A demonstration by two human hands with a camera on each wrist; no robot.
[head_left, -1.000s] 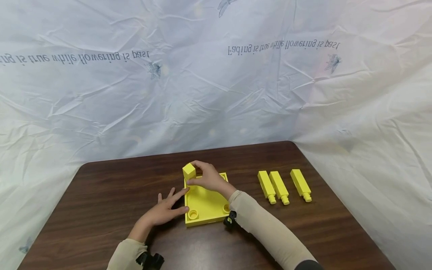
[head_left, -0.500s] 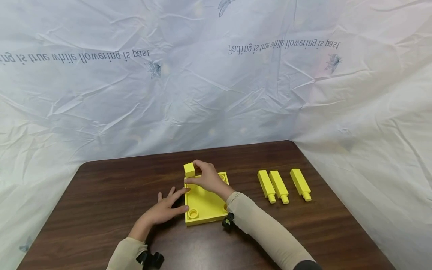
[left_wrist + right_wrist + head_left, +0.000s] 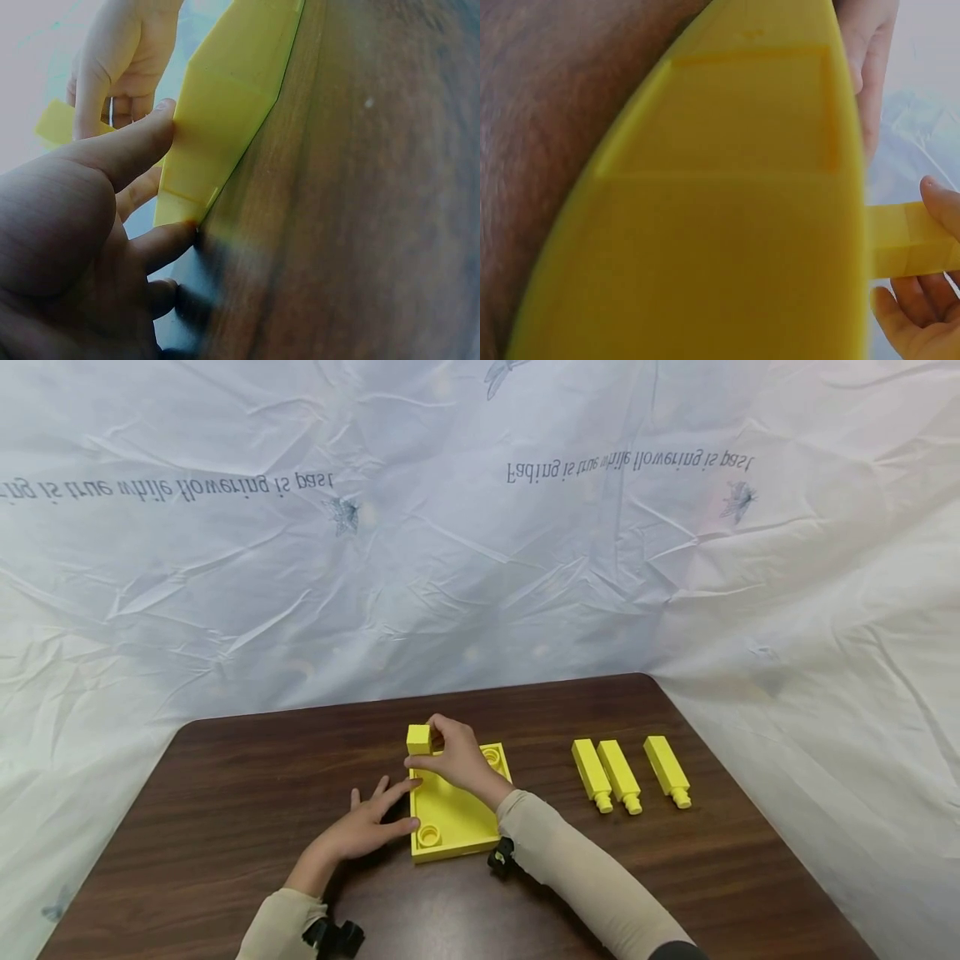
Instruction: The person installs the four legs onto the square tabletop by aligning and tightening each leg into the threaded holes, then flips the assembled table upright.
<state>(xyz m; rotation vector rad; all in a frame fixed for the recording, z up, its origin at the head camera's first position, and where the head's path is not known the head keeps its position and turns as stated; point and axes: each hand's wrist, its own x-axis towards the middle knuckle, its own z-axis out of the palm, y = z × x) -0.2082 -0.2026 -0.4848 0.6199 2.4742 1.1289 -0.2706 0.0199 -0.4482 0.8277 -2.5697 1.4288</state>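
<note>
Right hand (image 3: 457, 758) grips a yellow peg (image 3: 419, 739) between curled fingers and thumb, the peg upright at the far left corner of the yellow base plate (image 3: 456, 817); left hand (image 3: 365, 828) lies flat on the brown table (image 3: 225, 793), fingers straight, fingertips pressing the plate's left edge; three spare yellow pegs (image 3: 622, 775) lie side by side to the right, well apart from the plate

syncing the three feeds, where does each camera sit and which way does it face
Head: on the head, looking forward and down at the table; both hands and sleeves show.
Left wrist: low beside the left hand, facing along the plate edge; right hand beyond.
Right wrist: under the right hand, facing across the plate; the peg shows.
All three share the plate.
</note>
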